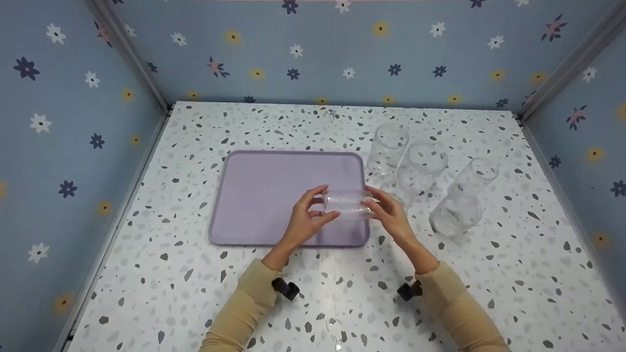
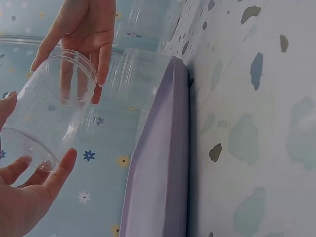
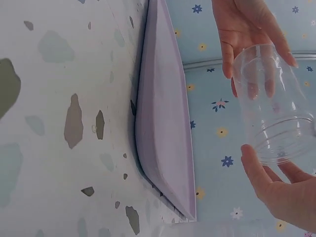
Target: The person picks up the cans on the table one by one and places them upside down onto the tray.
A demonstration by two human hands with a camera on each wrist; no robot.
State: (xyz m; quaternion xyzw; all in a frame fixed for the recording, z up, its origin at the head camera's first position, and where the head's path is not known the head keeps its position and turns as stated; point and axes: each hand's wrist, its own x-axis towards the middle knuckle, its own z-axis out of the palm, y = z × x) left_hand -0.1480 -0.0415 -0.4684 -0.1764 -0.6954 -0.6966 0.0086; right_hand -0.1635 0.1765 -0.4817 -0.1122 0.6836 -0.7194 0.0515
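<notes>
A clear, empty jar [image 1: 346, 204] lies on its side in the air above the right part of a lavender tray [image 1: 264, 195]. My left hand [image 1: 307, 215] holds its left end, with fingers and thumb curled round it. At the jar's right end, which has ridges near the rim, my right hand [image 1: 393, 215] grips with thumb and fingers. In the left wrist view the jar [image 2: 54, 106] shows between both hands, apart from the tray. The right wrist view shows the ridged end of the jar [image 3: 281, 133] by the right fingers.
Several more clear jars stand right of the tray, among them one at the back [image 1: 388, 146], a wide one [image 1: 421, 166] and one farther right [image 1: 455, 215]. The speckled table [image 1: 171, 293] meets flower-patterned walls [image 1: 323, 54] at the back and sides.
</notes>
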